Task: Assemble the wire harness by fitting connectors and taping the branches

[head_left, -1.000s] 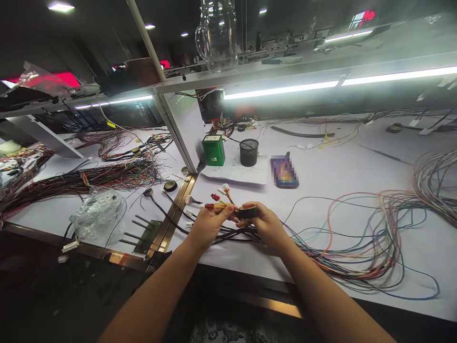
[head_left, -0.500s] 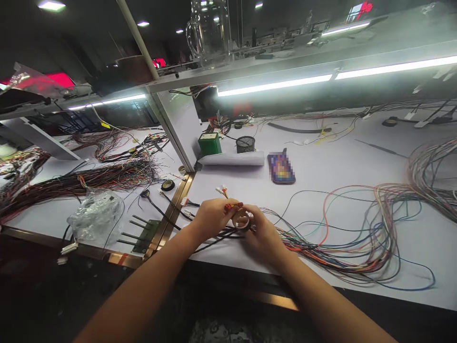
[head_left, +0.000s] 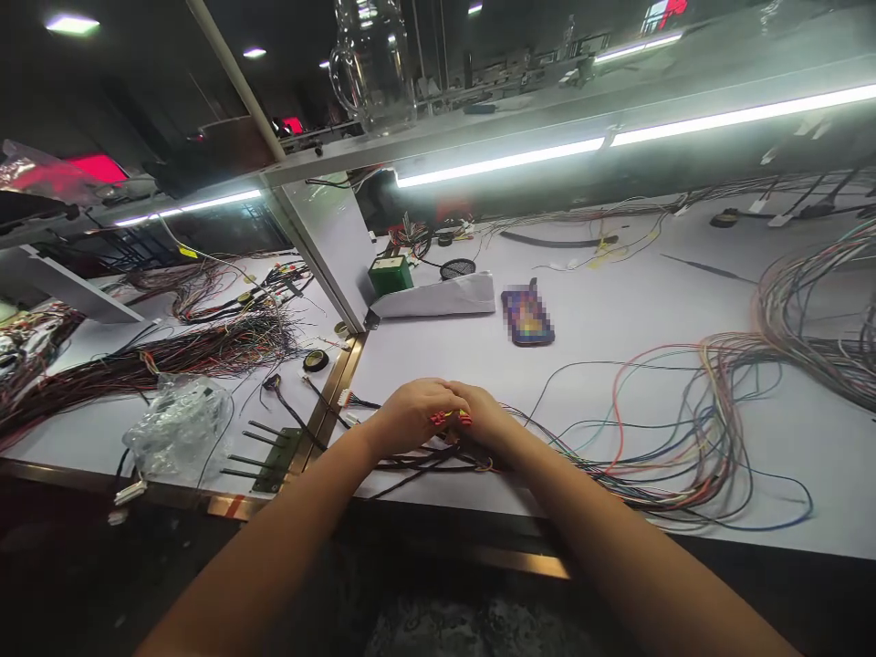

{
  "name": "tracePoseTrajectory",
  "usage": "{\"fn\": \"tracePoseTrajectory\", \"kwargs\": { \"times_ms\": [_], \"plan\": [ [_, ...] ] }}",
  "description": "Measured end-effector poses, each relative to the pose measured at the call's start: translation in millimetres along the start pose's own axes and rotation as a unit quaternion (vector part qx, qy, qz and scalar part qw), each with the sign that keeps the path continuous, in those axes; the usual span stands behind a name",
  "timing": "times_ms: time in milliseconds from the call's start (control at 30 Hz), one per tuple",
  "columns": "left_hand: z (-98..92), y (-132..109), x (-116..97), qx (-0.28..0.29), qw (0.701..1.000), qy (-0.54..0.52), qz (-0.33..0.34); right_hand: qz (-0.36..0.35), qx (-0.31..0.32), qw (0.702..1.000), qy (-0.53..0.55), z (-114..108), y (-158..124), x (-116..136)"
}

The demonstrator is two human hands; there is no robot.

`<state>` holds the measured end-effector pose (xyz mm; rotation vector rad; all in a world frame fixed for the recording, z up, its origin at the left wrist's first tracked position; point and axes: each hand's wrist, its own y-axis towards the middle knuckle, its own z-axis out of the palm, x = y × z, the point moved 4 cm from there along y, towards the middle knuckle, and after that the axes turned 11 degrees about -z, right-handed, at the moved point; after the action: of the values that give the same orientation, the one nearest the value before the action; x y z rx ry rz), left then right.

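My left hand (head_left: 412, 412) is closed around a small bunch of red and yellow wires (head_left: 452, 419), which shows between the two hands. Against its fingertips, my right hand (head_left: 487, 422) curls over the same spot. The roll of tape held by that hand is almost wholly hidden behind the fingers now. Dark sleeved cables (head_left: 411, 463) run below both hands on the white bench. From the right side, a long loose bundle of coloured wires (head_left: 684, 497) reaches in towards the right wrist.
A phone (head_left: 528, 315), a rolled white sheet (head_left: 438, 299), a green box (head_left: 390, 274) and a black mesh cup (head_left: 457, 268) stand behind the hands. To the left lie a pegged green board (head_left: 277, 459), a black tape roll (head_left: 316, 360) and a plastic bag (head_left: 178, 424).
My hands have come together, the right one turning over the wires. The tape roll, plain to see before, is now covered, as are the white connectors above the hands. The view has shifted slightly.
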<state>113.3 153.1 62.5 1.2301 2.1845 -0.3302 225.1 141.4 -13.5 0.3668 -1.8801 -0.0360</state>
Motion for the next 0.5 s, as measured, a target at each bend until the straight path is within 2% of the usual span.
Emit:
{"fn": "tracePoseTrajectory", "kwargs": {
  "times_ms": [67,167,267,367,500],
  "plan": [
    [0.5,2.4,7.1,-0.007,0.998,0.063,-0.022,0.012,-0.043,0.999,0.004,-1.0,-15.2,0.9],
    [2.5,-4.7,18.6,-0.090,0.988,0.064,-0.104,-0.032,-0.087,0.996,-0.017,4.5,-45.0,5.1],
    [12.1,-20.4,26.1,-0.152,0.961,-0.068,-0.219,-0.075,-0.122,0.987,-0.070,14.1,-61.4,9.3],
    [29.4,-34.0,25.7,-0.140,0.921,-0.195,-0.308,-0.077,-0.147,0.981,-0.096,18.8,-58.8,10.2],
    [47.2,-42.0,22.3,-0.129,0.854,-0.389,-0.321,-0.126,-0.135,0.973,-0.135,17.8,-49.6,14.0]
  ]
}}
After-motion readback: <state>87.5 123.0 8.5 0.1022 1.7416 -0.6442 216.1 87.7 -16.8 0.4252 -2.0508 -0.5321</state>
